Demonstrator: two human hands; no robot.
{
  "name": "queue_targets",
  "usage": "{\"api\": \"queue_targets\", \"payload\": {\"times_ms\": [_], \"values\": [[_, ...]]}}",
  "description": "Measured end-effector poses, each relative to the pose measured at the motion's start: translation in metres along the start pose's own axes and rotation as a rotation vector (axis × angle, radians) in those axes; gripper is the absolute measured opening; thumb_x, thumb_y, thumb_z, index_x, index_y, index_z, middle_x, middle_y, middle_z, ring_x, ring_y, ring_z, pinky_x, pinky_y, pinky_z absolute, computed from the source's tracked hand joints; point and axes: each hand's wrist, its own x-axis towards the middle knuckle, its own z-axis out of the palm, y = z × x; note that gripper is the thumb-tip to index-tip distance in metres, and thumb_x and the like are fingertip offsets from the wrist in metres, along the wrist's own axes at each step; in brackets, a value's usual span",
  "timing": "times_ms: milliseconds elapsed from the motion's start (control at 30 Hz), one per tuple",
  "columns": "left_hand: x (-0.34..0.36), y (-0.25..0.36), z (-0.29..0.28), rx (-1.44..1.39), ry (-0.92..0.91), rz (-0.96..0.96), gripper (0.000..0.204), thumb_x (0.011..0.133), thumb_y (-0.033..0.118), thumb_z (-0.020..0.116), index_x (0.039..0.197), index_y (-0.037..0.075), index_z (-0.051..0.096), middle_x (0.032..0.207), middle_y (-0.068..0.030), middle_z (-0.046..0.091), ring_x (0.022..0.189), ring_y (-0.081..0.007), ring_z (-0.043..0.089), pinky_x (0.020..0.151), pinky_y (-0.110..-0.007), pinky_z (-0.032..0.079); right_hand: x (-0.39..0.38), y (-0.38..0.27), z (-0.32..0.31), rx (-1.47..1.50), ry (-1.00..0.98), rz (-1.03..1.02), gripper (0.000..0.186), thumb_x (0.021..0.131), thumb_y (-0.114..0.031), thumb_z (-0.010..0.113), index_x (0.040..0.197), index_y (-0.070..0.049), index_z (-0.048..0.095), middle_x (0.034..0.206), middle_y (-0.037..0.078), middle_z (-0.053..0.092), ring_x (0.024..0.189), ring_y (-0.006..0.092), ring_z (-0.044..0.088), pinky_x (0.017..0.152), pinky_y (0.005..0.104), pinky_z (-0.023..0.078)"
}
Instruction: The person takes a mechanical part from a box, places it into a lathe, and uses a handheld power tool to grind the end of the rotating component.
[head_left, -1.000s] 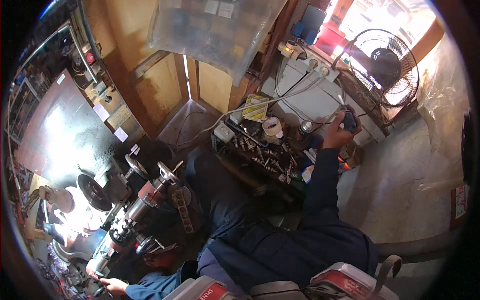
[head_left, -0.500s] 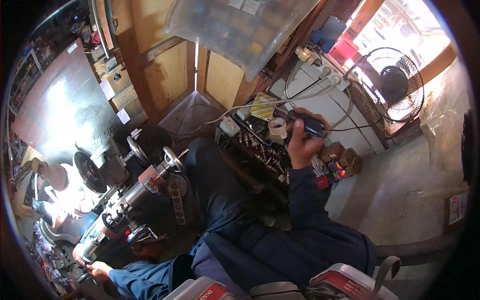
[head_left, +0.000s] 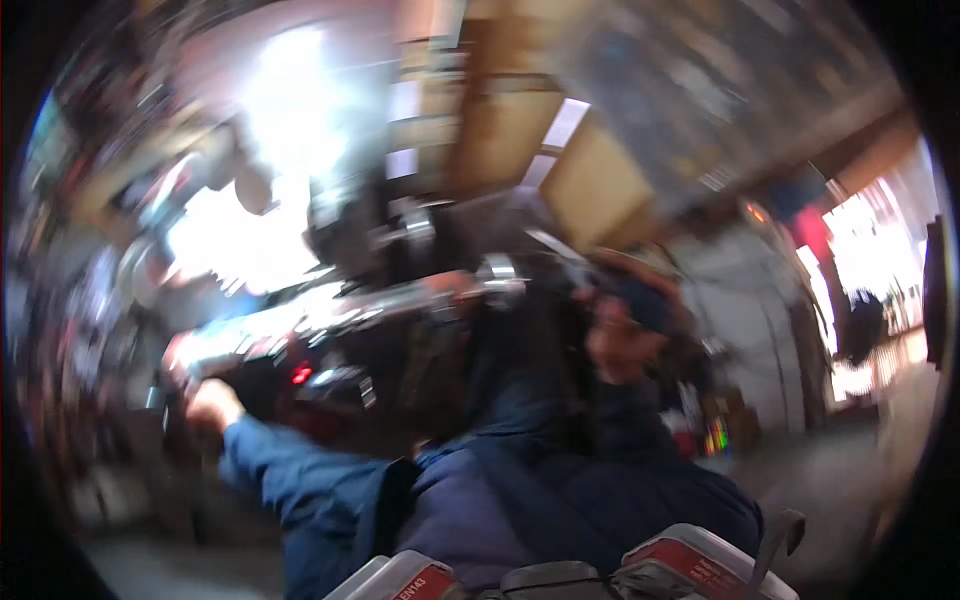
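The view is heavily blurred. My left hand is curled at the near left end of a silver-and-red lathe-like machine, on what looks like its handle. A handwheel sits at the machine's right end, and a small red spot glows beneath the barrel. Just right of the handwheel, my right hand is raised with its fingers closed on a dark handheld tool, whose details are smeared. Bright glare hides much of the machine's upper left.
Wooden panels and a hanging plastic sheet stand beyond. A white cabinet-like surface is right of my right hand, with a fan by the bright window. Blurred clutter fills the left edge.
The view has swung left and blurred, so the surroundings sit further right. My right hand, holding the dark tool, is closer to the machine's handwheel. My left hand stays at the machine's end.
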Motion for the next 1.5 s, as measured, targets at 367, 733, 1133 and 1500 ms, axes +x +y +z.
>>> {"api": "queue_targets", "payload": {"times_ms": [367, 733, 1133, 1500], "values": [[-0.025, 0.032, -0.042, -0.266, 0.105, 0.154, 0.018, 0.091, 0.018, 0.059, 0.087, 0.001, 0.058, 0.086, -0.0206, 0.062, 0.082, -0.0418, 0.061, 0.070, -0.048, 0.047, 0.000, -0.074, 0.188, 0.433, -0.537, 0.021, 0.047, 0.093, -0.026, 0.064, 0.127, -0.009, 0.037, 0.133, 0.033, 0.049, 0.110, 0.0374, 0.061, 0.088, 0.0423, 0.055], [-0.038, 0.017, -0.080, -0.656, -0.027, -0.178, 0.039, 0.100, 0.038, 0.052, 0.106, 0.001, 0.062, 0.097, -0.0144, 0.066, 0.089, -0.0269, 0.066, 0.078, -0.040, 0.051, -0.024, -0.119, 0.352, 0.959, -1.221, 0.630, 0.086, 0.080, -0.020, 0.077, 0.149, -0.003, 0.027, 0.144, 0.027, 0.041, 0.132, 0.0380, 0.047, 0.108, 0.0392, 0.041], [-0.028, 0.014, -0.065, -1.333, -0.292, -0.833, 0.030, 0.103, 0.033, 0.048, 0.110, 0.005, 0.057, 0.092, -0.0084, 0.064, 0.040, -0.0134, 0.047, 0.037, -0.034, 0.042, -0.058, -0.157, 0.515, 1.287, -1.390, 0.979, 0.043, 0.100, -0.031, 0.049, 0.133, -0.004, 0.042, 0.111, 0.017, 0.061, 0.087, 0.0204, 0.059, 0.077, 0.0338, 0.050], [-0.027, 0.029, -0.063, -1.527, -0.249, -1.016, 0.025, 0.103, 0.030, 0.046, 0.102, 0.006, 0.054, 0.081, -0.0081, 0.062, 0.036, -0.0134, 0.044, 0.035, -0.032, 0.040, -0.107, -0.129, 0.595, 0.071, -1.472, -0.323, 0.046, 0.080, -0.032, 0.070, 0.110, 0.000, 0.055, 0.090, 0.023, 0.068, 0.089, 0.0393, 0.067, 0.077, 0.0464, 0.051]]}}
